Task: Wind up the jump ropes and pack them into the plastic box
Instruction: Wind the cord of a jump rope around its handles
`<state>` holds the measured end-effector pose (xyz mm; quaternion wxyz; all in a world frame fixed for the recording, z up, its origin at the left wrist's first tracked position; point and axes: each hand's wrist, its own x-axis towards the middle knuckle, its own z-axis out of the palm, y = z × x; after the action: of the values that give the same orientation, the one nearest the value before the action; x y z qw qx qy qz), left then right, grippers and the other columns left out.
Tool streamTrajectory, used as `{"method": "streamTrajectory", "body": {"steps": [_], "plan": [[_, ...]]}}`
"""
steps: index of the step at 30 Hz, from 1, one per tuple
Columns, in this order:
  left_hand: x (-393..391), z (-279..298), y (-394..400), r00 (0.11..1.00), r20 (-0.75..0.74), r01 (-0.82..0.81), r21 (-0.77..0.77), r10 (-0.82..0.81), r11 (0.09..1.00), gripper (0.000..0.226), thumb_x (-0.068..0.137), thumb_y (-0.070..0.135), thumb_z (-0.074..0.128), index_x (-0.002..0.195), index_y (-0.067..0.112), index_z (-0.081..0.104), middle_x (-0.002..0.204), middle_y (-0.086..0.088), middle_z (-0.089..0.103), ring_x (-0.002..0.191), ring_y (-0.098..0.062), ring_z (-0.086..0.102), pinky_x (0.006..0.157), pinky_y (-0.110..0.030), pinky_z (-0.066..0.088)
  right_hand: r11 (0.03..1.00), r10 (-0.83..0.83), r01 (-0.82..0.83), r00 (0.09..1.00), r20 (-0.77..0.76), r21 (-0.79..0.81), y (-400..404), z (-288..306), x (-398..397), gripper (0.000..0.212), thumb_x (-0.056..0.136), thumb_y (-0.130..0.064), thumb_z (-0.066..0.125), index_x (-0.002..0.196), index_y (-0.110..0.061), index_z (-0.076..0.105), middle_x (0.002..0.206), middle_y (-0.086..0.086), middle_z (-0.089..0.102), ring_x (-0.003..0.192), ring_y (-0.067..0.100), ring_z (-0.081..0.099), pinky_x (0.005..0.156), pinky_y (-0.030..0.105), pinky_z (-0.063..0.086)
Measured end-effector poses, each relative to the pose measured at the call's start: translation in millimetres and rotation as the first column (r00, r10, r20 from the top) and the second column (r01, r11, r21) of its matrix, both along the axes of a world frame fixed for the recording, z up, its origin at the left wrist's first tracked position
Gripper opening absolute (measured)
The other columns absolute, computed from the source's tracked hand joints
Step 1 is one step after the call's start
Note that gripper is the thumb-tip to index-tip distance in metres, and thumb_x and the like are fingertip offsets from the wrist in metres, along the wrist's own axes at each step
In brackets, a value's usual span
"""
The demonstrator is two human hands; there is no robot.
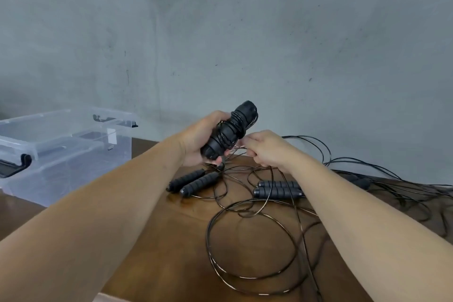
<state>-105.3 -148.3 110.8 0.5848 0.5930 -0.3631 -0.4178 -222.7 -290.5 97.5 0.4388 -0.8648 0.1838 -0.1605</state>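
Observation:
My left hand (198, 141) grips a pair of black foam jump-rope handles (230, 130) held together above the table, with thin black cord wound round them in several turns. My right hand (266, 148) pinches the loose cord (257, 203) of that rope just right of the handles. The cord runs down into a big loop on the wooden table (171, 252). Two more handle pairs lie on the table: one (196, 181) below my left hand, one (279, 189) below my right wrist. The clear plastic box (81, 162) stands open at the left.
A tangle of further black cords (392, 184) spreads over the table's right side toward its edge. The box's clear lid (61, 117) with black latches sits behind the box. A grey concrete wall rises close behind the table.

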Motion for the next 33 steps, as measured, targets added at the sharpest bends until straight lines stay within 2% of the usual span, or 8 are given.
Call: {"method": "streamTrajectory", "body": {"steps": [3, 6, 9, 13, 18, 22, 28, 33], "plan": [[-5.5, 4.2, -19.2, 0.894, 0.433, -0.147, 0.045, 0.113, 0.988, 0.047, 0.099, 0.048, 0.045, 0.127, 0.011, 0.052, 0.074, -0.006, 0.055, 0.054, -0.015, 0.048, 0.049, -0.024, 0.037, 0.995, 0.018, -0.032, 0.989, -0.145, -0.093, -4.4, 10.1, -2.7, 0.023, 0.102, -0.022, 0.048, 0.101, -0.005, 0.063, 0.066, -0.001, 0.047, 0.043, 0.008, 0.036, 0.041, 0.019, 0.03], [-7.9, 3.8, -34.7, 0.56, 0.819, -0.292, 0.058, 0.122, 0.955, 0.048, 0.1, 0.051, 0.041, 0.138, 0.021, 0.041, 0.092, -0.005, 0.06, 0.073, -0.018, 0.055, 0.065, -0.028, 0.04, 0.984, -0.006, -0.042, 0.963, -0.271, -0.17, -7.3, 12.2, -5.3, 0.022, 0.102, -0.017, 0.047, 0.103, -0.002, 0.063, 0.069, 0.001, 0.051, 0.048, 0.01, 0.042, 0.044, 0.02, 0.034], [-8.9, -4.7, -49.5, 0.329, 0.942, -0.336, 0.053, 0.065, 0.94, 0.064, 0.097, 0.057, 0.042, 0.148, 0.021, 0.027, 0.114, -0.01, 0.058, 0.096, -0.025, 0.057, 0.084, -0.037, 0.047, 0.947, -0.061, -0.076, 0.91, -0.41, -0.311, -9.5, 17.3, -8.1, 0.021, 0.101, -0.015, 0.045, 0.095, -0.004, 0.062, 0.074, 0.004, 0.057, 0.058, 0.015, 0.049, 0.05, 0.021, 0.039], [-6.1, -12.9, -61.8, -0.024, 0.998, -0.471, 0.04, -0.059, 0.881, 0.067, 0.095, 0.061, 0.041, 0.147, 0.024, 0.021, 0.122, -0.014, 0.049, 0.109, -0.031, 0.051, 0.089, -0.042, 0.047, 0.879, -0.143, -0.113, 0.864, -0.482, -0.463, -13.0, 27.9, -15.2, 0.021, 0.094, -0.017, 0.055, 0.076, -0.008, 0.061, 0.062, 0.004, 0.055, 0.055, 0.017, 0.048, 0.053, 0.024, 0.038], [-10.1, -12.0, -61.6, -0.251, 0.947, -0.391, 0.09, -0.2, 0.916, 0.088, 0.083, 0.071, 0.052, 0.148, 0.024, 0.018, 0.12, -0.009, 0.05, 0.11, -0.028, 0.051, 0.081, -0.036, 0.043, 0.681, -0.122, -0.196, 0.92, -0.373, -0.705, -25.3, 45.0, -22.9, 0.018, 0.091, -0.028, 0.063, 0.095, -0.016, 0.076, 0.078, 0.0, 0.065, 0.069, 0.016, 0.055, 0.055, 0.026, 0.04], [-21.2, -9.2, -56.9, -0.193, 0.963, -0.289, 0.129, -0.189, 0.949, 0.087, 0.072, 0.08, 0.055, 0.137, 0.026, 0.038, 0.106, 0.0, 0.058, 0.097, -0.021, 0.056, 0.075, -0.032, 0.045, 0.618, -0.044, -0.222, 0.948, -0.316, -0.754, -28.4, 72.6, -27.8, 0.021, 0.07, -0.041, 0.084, 0.083, -0.027, 0.077, 0.075, -0.008, 0.07, 0.07, 0.009, 0.061, 0.057, 0.023, 0.044], [-32.4, -17.1, -35.7, 0.182, 0.976, -0.087, 0.137, -0.119, 0.987, 0.042, 0.077, 0.071, 0.061, 0.101, 0.038, 0.052, 0.085, 0.013, 0.063, 0.077, -0.005, 0.058, 0.066, -0.023, 0.044, 0.806, 0.111, -0.282, 0.935, -0.336, -0.52, -39.9, 73.5, -21.0, 0.03, 0.06, -0.043, 0.09, 0.075, -0.021, 0.076, 0.069, -0.009, 0.07, 0.067, 0.001, 0.058, 0.067, 0.022, 0.043], [-25.0, -18.4, -34.0, 0.487, 0.873, -0.037, -0.001, 0.019, 0.999, 0.039, 0.078, 0.064, 0.066, 0.098, 0.031, 0.065, 0.083, 0.011, 0.067, 0.077, -0.003, 0.062, 0.07, -0.022, 0.047, 0.957, 0.238, -0.263, 0.954, -0.184, -0.126, -54.4, 56.2, -1.1, 0.034, 0.059, -0.048, 0.081, 0.075, -0.021, 0.071, 0.066, -0.007, 0.065, 0.06, 0.009, 0.056, 0.061, 0.023, 0.044]]}}
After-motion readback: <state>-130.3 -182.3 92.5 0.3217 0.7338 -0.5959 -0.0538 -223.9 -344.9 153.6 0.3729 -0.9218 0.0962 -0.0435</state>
